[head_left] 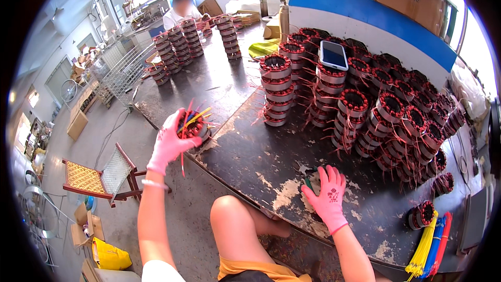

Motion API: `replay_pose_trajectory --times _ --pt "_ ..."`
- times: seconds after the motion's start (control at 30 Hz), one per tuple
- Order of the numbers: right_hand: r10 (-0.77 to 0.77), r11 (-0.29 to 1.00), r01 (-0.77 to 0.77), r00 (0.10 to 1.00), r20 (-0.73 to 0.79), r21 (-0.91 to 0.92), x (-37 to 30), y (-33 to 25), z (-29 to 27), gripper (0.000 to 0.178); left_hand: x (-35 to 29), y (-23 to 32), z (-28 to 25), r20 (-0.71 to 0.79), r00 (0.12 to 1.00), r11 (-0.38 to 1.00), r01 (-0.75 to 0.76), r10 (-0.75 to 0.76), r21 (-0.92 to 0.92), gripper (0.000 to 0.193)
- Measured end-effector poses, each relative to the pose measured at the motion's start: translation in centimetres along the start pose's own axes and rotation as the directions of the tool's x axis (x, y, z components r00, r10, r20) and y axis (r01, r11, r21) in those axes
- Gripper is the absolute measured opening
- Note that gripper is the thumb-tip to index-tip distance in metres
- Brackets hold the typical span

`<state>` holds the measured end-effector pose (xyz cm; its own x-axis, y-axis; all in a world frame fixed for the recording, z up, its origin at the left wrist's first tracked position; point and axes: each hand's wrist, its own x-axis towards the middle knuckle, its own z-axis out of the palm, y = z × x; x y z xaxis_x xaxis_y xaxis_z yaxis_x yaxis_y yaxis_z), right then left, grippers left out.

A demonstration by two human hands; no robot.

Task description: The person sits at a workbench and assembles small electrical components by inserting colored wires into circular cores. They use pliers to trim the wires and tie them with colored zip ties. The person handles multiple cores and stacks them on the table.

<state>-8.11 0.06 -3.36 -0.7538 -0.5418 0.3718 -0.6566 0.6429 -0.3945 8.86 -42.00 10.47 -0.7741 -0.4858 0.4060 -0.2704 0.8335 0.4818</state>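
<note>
My left hand [168,143], in a pink glove, grips a round motor stator [194,127] with red windings and loose red and yellow wires, holding it at the near left edge of the dark worktable [250,156]. My right hand [327,193], also gloved in pink, lies palm down on the table over a small tool with a green handle [308,183]. Scissors or pliers [300,168] lie just beside its fingers. A tall stack of stators [276,90] stands beyond both hands.
Many stacked stators [396,120] fill the table's right side, one stack topped by a phone [333,55]. More stacks [180,42] stand at the far end by a seated person [180,8]. Coloured tie bundles [430,243] lie near right. A wooden chair [102,177] stands left.
</note>
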Motion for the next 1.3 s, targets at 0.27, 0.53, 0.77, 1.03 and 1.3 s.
replay_pose_trajectory --times 0.27,0.53,0.77,1.03,1.3 --pt "-0.084 0.980 0.084 0.996 -0.005 0.182 -3.7 -1.1 -5.0 0.050 4.2 -8.1 1.3 0.143 0.977 0.959 0.189 -0.162 -0.211 0.108" --pt "0.026 0.967 -0.044 0.997 0.074 0.252 -6.6 -1.4 -7.2 0.043 4.8 -7.5 1.3 0.158 0.979 0.971 0.160 -0.133 -0.176 0.097" --pt "0.007 0.955 -0.025 0.998 0.062 0.294 -6.7 -2.0 -7.1 0.039 4.8 -6.9 1.6 0.187 0.968 0.934 0.217 -0.167 -0.285 0.095" --pt "0.032 0.952 -0.063 0.994 0.107 0.300 -7.2 -1.5 -7.5 0.037 4.8 -5.3 1.8 0.225 0.962 0.919 0.225 -0.156 -0.324 0.090" --pt "-0.004 0.937 -0.038 0.993 0.120 0.347 -7.7 -2.7 -7.6 0.034 4.8 -8.7 1.2 0.235 0.961 0.915 0.221 -0.145 -0.339 0.094"
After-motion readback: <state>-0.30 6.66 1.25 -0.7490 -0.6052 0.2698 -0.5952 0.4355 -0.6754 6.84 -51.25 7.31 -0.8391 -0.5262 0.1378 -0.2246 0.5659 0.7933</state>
